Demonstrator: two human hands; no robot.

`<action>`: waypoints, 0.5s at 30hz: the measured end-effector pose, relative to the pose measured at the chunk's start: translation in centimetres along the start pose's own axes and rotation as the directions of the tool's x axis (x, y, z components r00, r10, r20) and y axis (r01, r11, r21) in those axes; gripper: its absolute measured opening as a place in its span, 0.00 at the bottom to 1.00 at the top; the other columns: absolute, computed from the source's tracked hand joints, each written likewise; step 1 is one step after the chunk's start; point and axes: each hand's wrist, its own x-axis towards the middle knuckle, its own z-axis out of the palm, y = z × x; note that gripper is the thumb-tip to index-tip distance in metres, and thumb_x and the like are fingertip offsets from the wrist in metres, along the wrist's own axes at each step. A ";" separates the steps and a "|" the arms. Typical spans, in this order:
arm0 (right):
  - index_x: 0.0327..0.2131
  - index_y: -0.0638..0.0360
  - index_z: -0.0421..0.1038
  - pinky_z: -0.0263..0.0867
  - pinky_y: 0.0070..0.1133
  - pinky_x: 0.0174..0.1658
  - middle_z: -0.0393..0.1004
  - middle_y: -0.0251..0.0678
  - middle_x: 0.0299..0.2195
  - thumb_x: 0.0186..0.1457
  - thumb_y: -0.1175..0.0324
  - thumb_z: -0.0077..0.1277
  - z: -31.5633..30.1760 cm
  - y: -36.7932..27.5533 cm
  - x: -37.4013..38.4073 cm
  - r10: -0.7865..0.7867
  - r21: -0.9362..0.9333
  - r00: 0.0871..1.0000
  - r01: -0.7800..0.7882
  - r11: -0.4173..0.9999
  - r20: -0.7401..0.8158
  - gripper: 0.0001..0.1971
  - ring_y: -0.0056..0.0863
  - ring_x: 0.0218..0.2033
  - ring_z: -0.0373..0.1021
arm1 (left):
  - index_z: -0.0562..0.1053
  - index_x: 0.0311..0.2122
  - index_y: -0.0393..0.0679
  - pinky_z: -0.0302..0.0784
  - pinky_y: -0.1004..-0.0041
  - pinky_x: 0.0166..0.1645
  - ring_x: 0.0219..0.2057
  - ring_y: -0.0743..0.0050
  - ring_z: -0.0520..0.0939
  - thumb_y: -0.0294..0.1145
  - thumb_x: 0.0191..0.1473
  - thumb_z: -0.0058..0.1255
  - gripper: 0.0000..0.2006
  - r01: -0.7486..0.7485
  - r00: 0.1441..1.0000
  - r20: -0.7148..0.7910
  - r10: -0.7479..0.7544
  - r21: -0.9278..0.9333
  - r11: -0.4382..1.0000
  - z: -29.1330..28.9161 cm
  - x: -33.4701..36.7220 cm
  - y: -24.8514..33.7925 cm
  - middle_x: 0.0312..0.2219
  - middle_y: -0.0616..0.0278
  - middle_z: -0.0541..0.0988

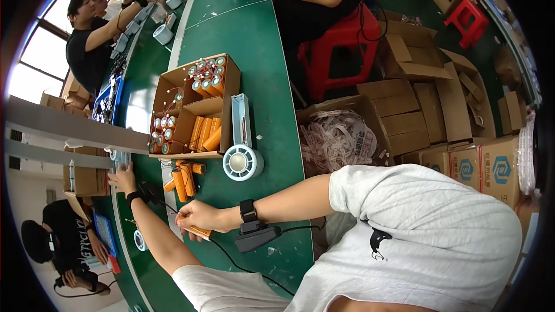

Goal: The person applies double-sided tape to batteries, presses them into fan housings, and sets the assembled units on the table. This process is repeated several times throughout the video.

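Right hand [199, 216] grips an orange battery [202, 233]! Left hand [123, 181] at a blue casing [119, 156], fingers spread; can't tell if it's gripping.

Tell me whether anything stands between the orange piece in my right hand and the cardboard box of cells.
Yes: some loose orange cells lie on the green tabletop, between the orange piece in your right hand and the near side of the cardboard box.

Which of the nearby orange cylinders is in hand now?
The orange cylinder gripped in the right hand; the others lie on the green table or sit in the cardboard box.
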 end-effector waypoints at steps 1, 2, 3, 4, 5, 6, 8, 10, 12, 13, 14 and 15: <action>0.31 0.64 0.63 0.65 0.18 0.18 0.69 0.37 0.24 0.53 0.72 0.41 0.8 0.3 0.0 0.013 -0.007 1.000 -0.012 1.000 0.027 0.05 0.22 0.19 0.68 | 0.73 0.39 0.52 0.57 0.51 0.49 0.48 0.45 0.63 0.50 0.44 0.50 0.18 0.035 0.973 0.230 0.010 -0.188 0.982 -1.2 1.9 -2.4 0.43 0.51 0.68; 0.30 0.64 0.63 0.65 0.18 0.18 0.69 0.37 0.24 0.53 0.72 0.41 1.7 0.6 0.0 0.029 -0.015 0.998 -0.028 0.999 0.063 0.05 0.22 0.19 0.67 | 0.73 0.39 0.52 0.57 0.51 0.49 0.48 0.45 0.63 0.50 0.44 0.50 0.18 0.041 0.978 0.207 -0.005 -0.171 0.984 -2.0 2.7 -4.6 0.43 0.51 0.68; 0.30 0.64 0.63 0.65 0.18 0.18 0.69 0.36 0.24 0.52 0.72 0.41 0.0 0.3 0.2 0.029 -0.028 0.999 -0.029 0.999 0.024 0.05 0.22 0.19 0.67 | 0.73 0.39 0.53 0.58 0.52 0.49 0.48 0.45 0.63 0.49 0.44 0.50 0.18 0.030 0.974 0.227 0.010 -0.172 0.985 -1.7 2.4 -0.4 0.43 0.51 0.68; 0.30 0.64 0.63 0.65 0.18 0.18 0.69 0.36 0.24 0.52 0.72 0.41 -1.7 -0.2 0.1 0.011 -0.033 1.000 -0.011 0.999 -0.014 0.05 0.22 0.19 0.67 | 0.73 0.39 0.54 0.58 0.53 0.49 0.48 0.45 0.64 0.49 0.44 0.50 0.17 0.023 0.969 0.246 0.020 -0.170 0.985 -2.3 1.2 3.9 0.43 0.50 0.68; 0.30 0.64 0.63 0.65 0.18 0.18 0.69 0.37 0.24 0.52 0.72 0.41 -2.5 -0.5 -0.1 -0.011 -0.016 0.998 0.011 1.000 -0.054 0.05 0.22 0.19 0.67 | 0.74 0.38 0.55 0.58 0.54 0.49 0.47 0.44 0.64 0.49 0.44 0.50 0.17 0.037 0.966 0.258 0.002 -0.146 0.989 -3.5 -0.1 6.0 0.43 0.50 0.68; 0.30 0.63 0.63 0.65 0.18 0.18 0.69 0.37 0.24 0.52 0.72 0.42 -2.2 -0.5 0.0 -0.021 0.002 0.998 0.021 1.000 -0.062 0.05 0.22 0.19 0.67 | 0.74 0.38 0.55 0.58 0.54 0.49 0.47 0.44 0.64 0.49 0.44 0.50 0.17 0.052 0.968 0.249 -0.017 -0.134 0.990 -5.1 -0.8 6.0 0.43 0.50 0.68; 0.30 0.63 0.63 0.65 0.18 0.18 0.69 0.37 0.24 0.52 0.72 0.42 -1.3 -0.1 0.6 -0.012 0.015 0.999 0.012 1.000 -0.032 0.05 0.22 0.19 0.67 | 0.74 0.36 0.53 0.59 0.55 0.46 0.44 0.46 0.65 0.46 0.45 0.49 0.14 -0.048 0.996 0.076 0.040 0.104 0.993 -8.7 -2.0 5.4 0.39 0.52 0.69; 0.31 0.64 0.63 0.65 0.19 0.19 0.69 0.37 0.24 0.52 0.72 0.42 -1.7 0.3 1.3 -0.037 0.000 0.999 0.037 0.999 -0.013 0.05 0.23 0.19 0.68 | 0.74 0.35 0.52 0.59 0.56 0.44 0.42 0.47 0.66 0.44 0.45 0.49 0.13 -0.077 0.997 0.001 0.079 0.230 0.970 -12.2 -4.4 5.2 0.37 0.52 0.69; 0.31 0.64 0.63 0.65 0.19 0.19 0.69 0.37 0.24 0.52 0.72 0.42 -2.1 0.3 1.5 -0.032 -0.011 0.999 0.032 0.999 -0.004 0.05 0.23 0.19 0.68 | 0.72 0.32 0.49 0.59 0.58 0.39 0.37 0.51 0.66 0.38 0.47 0.47 0.08 -0.283 0.921 -0.132 0.366 0.419 0.863 -16.6 -8.0 6.1 0.33 0.53 0.67; 0.31 0.64 0.63 0.65 0.19 0.19 0.70 0.38 0.25 0.52 0.72 0.43 -1.9 0.2 1.6 -0.030 -0.047 1.000 0.029 0.998 -0.008 0.06 0.24 0.20 0.68 | 0.71 0.31 0.49 0.58 0.58 0.37 0.36 0.52 0.66 0.37 0.48 0.46 0.06 -0.294 0.898 -0.187 0.398 0.416 0.860 -18.6 -10.3 5.7 0.32 0.53 0.66; 0.31 0.65 0.63 0.65 0.20 0.19 0.70 0.38 0.25 0.52 0.71 0.43 -2.8 -0.4 1.4 -0.043 -0.082 0.998 0.039 0.996 -0.039 0.06 0.24 0.20 0.68 | 0.70 0.30 0.49 0.57 0.59 0.36 0.35 0.53 0.65 0.35 0.48 0.46 0.05 -0.331 0.862 -0.241 0.446 0.399 0.855 -19.7 -12.5 6.3 0.31 0.54 0.65; 0.31 0.65 0.62 0.66 0.20 0.19 0.70 0.39 0.26 0.52 0.71 0.43 -2.5 -0.4 1.3 -0.034 -0.119 0.999 0.030 0.992 -0.036 0.06 0.25 0.21 0.69 | 0.70 0.31 0.49 0.57 0.59 0.37 0.36 0.53 0.65 0.36 0.48 0.46 0.06 -0.281 0.900 -0.219 0.376 0.368 0.886 -21.8 -15.8 5.5 0.31 0.53 0.65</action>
